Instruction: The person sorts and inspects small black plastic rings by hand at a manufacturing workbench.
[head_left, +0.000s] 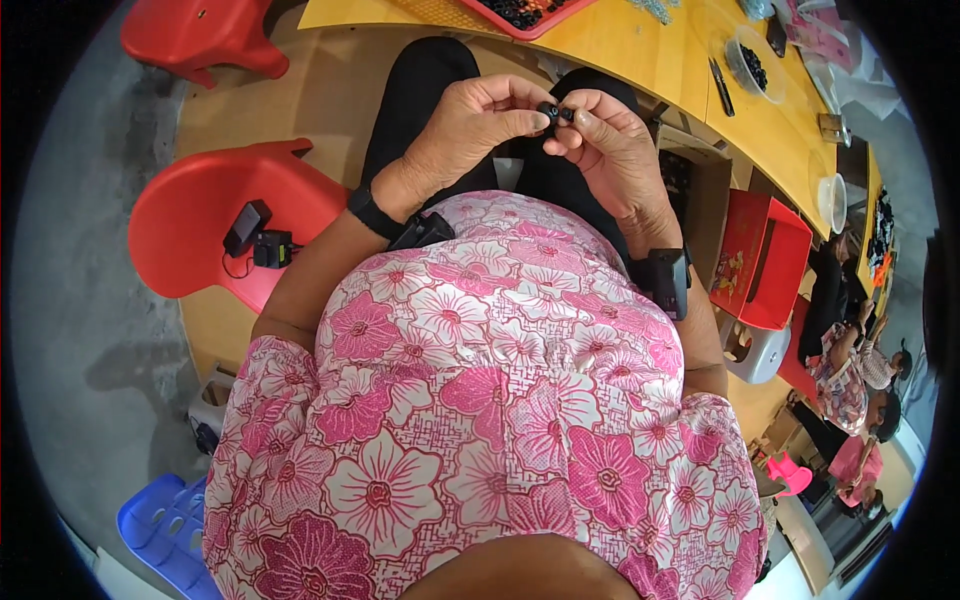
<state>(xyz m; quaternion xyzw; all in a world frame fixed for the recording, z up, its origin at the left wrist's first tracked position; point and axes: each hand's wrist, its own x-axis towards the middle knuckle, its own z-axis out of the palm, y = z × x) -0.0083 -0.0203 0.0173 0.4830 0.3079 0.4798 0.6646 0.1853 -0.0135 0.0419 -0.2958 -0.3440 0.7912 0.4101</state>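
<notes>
Above my lap, my left hand [487, 115] and my right hand [607, 135] meet, thumbs and fingertips pinched together. Between the left fingertips sits a small round black part [547, 112] with a hole in its face. A smaller black piece [567, 115] is pinched in the right fingers, right up against the first one. Whether the two pieces are joined I cannot tell. Dark bands with black devices are strapped at both wrists.
A yellow table [640, 55] curves along the far side, bearing a red tray [530, 30] of black parts, a clear bowl [752, 65] with black parts and a black pen-like tool [721, 87]. Red chairs [190, 215] stand at left, a red box [760, 260] at right. Other people sit far right.
</notes>
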